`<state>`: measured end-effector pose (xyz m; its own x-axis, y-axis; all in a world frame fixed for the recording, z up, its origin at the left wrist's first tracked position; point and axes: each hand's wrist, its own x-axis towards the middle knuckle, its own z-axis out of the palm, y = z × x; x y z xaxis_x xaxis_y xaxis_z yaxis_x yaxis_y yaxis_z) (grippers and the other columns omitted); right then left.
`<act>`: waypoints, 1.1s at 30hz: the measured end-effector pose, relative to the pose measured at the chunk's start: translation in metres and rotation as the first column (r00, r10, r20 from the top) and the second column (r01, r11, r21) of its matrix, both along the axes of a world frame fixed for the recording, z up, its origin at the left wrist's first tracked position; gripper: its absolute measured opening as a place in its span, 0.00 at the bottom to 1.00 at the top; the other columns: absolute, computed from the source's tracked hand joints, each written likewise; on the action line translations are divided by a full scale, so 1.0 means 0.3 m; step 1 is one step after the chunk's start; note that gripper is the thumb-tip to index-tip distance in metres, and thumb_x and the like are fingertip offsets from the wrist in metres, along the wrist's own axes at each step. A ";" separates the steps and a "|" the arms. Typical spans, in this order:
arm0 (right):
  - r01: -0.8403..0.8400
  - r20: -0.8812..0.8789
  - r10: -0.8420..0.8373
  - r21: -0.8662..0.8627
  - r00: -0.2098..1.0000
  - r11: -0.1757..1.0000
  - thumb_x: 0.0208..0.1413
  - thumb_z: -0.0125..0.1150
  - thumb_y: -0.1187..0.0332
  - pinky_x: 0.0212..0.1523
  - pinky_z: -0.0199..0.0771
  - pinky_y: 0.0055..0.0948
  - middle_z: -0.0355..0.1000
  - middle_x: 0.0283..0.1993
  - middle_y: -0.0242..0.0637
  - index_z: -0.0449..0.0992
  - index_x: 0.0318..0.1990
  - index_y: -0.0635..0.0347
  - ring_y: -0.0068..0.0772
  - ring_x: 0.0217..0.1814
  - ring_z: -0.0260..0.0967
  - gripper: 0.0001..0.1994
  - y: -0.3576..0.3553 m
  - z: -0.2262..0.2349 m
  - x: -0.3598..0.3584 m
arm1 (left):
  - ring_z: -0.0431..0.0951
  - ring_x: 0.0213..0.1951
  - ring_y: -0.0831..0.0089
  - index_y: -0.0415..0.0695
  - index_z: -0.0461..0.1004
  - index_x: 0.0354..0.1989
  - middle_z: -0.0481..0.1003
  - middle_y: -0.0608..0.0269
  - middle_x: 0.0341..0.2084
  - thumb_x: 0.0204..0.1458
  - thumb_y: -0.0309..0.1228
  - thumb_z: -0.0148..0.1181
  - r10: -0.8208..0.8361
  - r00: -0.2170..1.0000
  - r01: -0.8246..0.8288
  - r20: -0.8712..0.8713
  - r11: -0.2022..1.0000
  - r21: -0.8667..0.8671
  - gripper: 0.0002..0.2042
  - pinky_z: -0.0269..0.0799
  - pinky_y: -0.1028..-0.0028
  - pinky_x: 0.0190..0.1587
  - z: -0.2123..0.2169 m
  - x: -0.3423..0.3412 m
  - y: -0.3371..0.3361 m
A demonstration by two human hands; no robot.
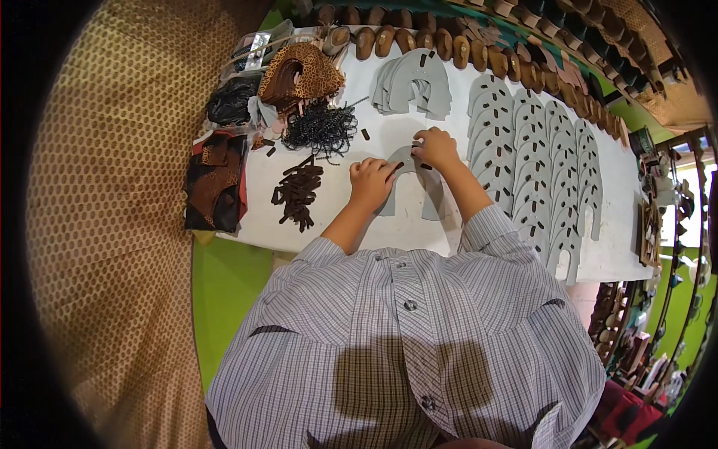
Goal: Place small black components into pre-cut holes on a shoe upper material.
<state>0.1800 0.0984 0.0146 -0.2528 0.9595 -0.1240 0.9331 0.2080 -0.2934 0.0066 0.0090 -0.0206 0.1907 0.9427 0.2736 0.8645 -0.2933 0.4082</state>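
A grey U-shaped shoe-upper piece [388,206] lies flat on the white table in front of me, its arch pointing away. My left hand [372,184] rests at its left side, fingers curled and the fingertips at a small dark brown tab [399,165]. On the arch's right side lies a second dark tab [425,167]. My right hand [437,149] is over the top of the arch with thumb and fingers pinched together; what sits between them is too small to make out. Left of my hands is a loose pile of dark brown tabs [298,193].
Beyond my hands sits a stack of grey pieces [411,75]. Overlapping rows of tabbed grey pieces [529,150] cover the right side. Black beaded strands [320,129] and leopard-print pieces [303,69] lie at the far left. Brown shoe lasts [424,40] line the back edge.
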 end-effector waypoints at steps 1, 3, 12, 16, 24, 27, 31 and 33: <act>0.057 -0.073 -0.055 0.020 0.996 0.998 0.41 0.62 0.57 0.47 0.66 0.40 0.71 0.42 0.35 0.77 0.38 0.49 0.39 0.47 0.67 0.15 -0.010 -0.003 0.017 | 0.67 0.46 0.69 0.54 0.72 0.47 0.70 0.69 0.37 0.45 0.34 0.58 0.005 1.000 -0.005 -0.002 0.999 -0.040 0.17 0.51 0.61 0.49 0.001 0.001 -0.006; 0.114 -0.146 -0.108 0.035 0.983 0.993 0.43 0.60 0.60 0.50 0.63 0.42 0.69 0.43 0.32 0.77 0.39 0.47 0.36 0.48 0.65 0.13 -0.041 -0.019 0.056 | 0.65 0.49 0.67 0.52 0.70 0.50 0.69 0.65 0.42 0.46 0.35 0.58 0.028 0.999 -0.027 0.022 0.999 -0.043 0.20 0.50 0.59 0.51 -0.002 -0.011 -0.028; -0.061 -0.209 0.130 0.308 0.969 0.949 0.47 0.57 0.64 0.47 0.61 0.39 0.69 0.42 0.31 0.76 0.40 0.50 0.35 0.46 0.65 0.11 -0.274 -0.088 0.129 | 0.51 0.62 0.56 0.48 0.62 0.57 0.55 0.53 0.59 0.47 0.41 0.55 -0.003 0.998 -0.009 -0.065 0.985 -0.173 0.27 0.36 0.48 0.60 0.037 0.012 -0.118; -0.009 -0.212 0.092 0.360 0.973 0.933 0.47 0.57 0.63 0.46 0.61 0.38 0.68 0.42 0.31 0.75 0.42 0.50 0.34 0.47 0.64 0.13 -0.311 -0.103 0.108 | 0.50 0.62 0.56 0.50 0.61 0.58 0.53 0.53 0.60 0.48 0.45 0.54 -0.046 0.995 0.033 -0.085 0.988 -0.150 0.27 0.36 0.45 0.59 0.037 0.031 -0.097; 0.015 -0.190 0.066 0.396 0.980 0.918 0.48 0.57 0.61 0.47 0.61 0.38 0.67 0.44 0.31 0.73 0.47 0.49 0.33 0.48 0.63 0.17 -0.338 -0.114 0.088 | 0.50 0.62 0.53 0.55 0.61 0.58 0.52 0.52 0.61 0.48 0.47 0.53 -0.100 0.984 0.087 -0.147 0.992 -0.091 0.28 0.39 0.42 0.58 -0.013 0.036 -0.027; 0.038 -0.175 0.033 0.386 0.984 0.922 0.48 0.56 0.61 0.47 0.60 0.37 0.66 0.46 0.31 0.71 0.50 0.50 0.32 0.50 0.62 0.19 -0.335 -0.119 0.087 | 0.51 0.61 0.51 0.57 0.60 0.59 0.52 0.51 0.60 0.48 0.48 0.53 -0.089 0.978 0.076 -0.187 0.994 -0.072 0.28 0.39 0.41 0.58 -0.029 0.034 -0.034; 0.017 -0.087 0.021 0.405 0.996 0.914 0.48 0.56 0.58 0.49 0.58 0.38 0.63 0.52 0.33 0.69 0.52 0.50 0.35 0.53 0.59 0.22 -0.335 -0.124 0.084 | 0.51 0.61 0.50 0.59 0.59 0.60 0.53 0.49 0.61 0.47 0.49 0.53 -0.065 0.980 0.054 -0.189 0.997 -0.063 0.29 0.39 0.41 0.58 -0.034 0.034 -0.047; 0.024 -0.071 0.006 0.411 0.997 0.911 0.48 0.56 0.57 0.50 0.58 0.39 0.62 0.54 0.33 0.69 0.53 0.49 0.36 0.54 0.58 0.22 -0.334 -0.129 0.086 | 0.51 0.61 0.50 0.60 0.58 0.60 0.52 0.49 0.61 0.47 0.49 0.53 -0.055 0.981 0.043 -0.188 0.997 -0.068 0.29 0.39 0.41 0.58 -0.040 0.028 -0.057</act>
<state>0.2059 -0.0019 -0.0241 -0.2374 0.9240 0.2998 0.9160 0.3157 -0.2476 0.0151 -0.0081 -0.0328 0.2799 0.9451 0.1685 0.9131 -0.3163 0.2573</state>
